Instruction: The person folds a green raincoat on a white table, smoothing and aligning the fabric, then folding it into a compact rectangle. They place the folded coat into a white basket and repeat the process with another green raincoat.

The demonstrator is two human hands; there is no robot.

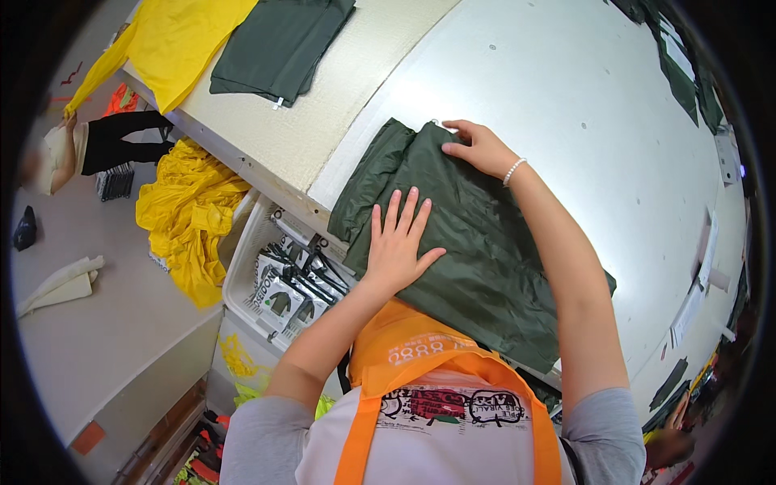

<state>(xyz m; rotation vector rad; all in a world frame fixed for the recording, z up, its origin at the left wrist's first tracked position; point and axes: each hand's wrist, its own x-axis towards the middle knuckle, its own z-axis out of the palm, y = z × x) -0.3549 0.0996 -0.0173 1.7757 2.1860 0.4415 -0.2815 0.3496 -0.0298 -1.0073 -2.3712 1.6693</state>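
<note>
A folded dark green garment (477,218) of thin, slightly shiny cloth lies creased on the white table before me. Flat on its left part rests my left hand (400,246), fingers spread and pointing away from me. My right hand (481,149), with a beaded bracelet at the wrist, lies at the garment's far edge. Its thumb touches the cloth, apart from the fingers, which reach past the edge. The garment's near side runs down to the orange apron (428,343) I wear.
A white basket (242,271) of small packets hangs by the table's left edge, beside a heap of yellow garments (190,214). Farther off lie a folded dark green piece (283,48) and yellow cloth (178,44), held by another person (69,149). Papers (695,283) lie right.
</note>
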